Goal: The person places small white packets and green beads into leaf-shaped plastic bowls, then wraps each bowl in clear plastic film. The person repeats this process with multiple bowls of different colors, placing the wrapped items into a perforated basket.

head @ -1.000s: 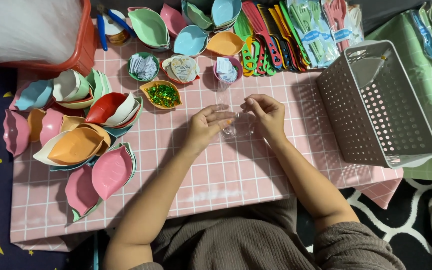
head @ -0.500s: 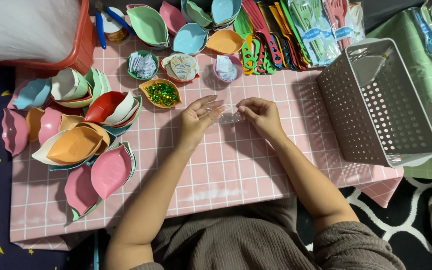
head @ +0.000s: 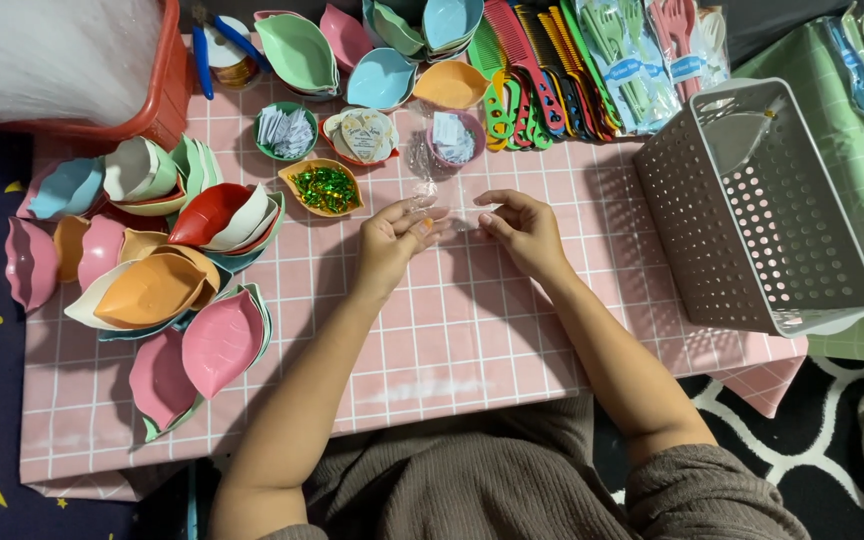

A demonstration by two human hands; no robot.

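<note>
My left hand (head: 397, 238) and my right hand (head: 519, 224) meet over the pink checked tablecloth (head: 452, 340). Between their fingertips they pinch a small clear plastic bag (head: 457, 212), which is thin and hard to see. Just beyond the hands sit small bowls: one with green shiny candies (head: 323, 187), one with heart-shaped tags (head: 362, 134), one with folded white papers (head: 287, 130) and a pink one with small packets (head: 452, 135).
Stacked leaf-shaped bowls in pink, orange, red, blue and green (head: 152, 270) fill the left side. A grey perforated basket (head: 752, 210) stands at the right. Combs (head: 532, 70) and packed cutlery (head: 652, 50) lie at the back. A red tub (head: 167, 80) stands back left.
Both hands have moved a little away from me, toward the small bowls, and have spread apart slightly while keeping hold of the clear bag.
</note>
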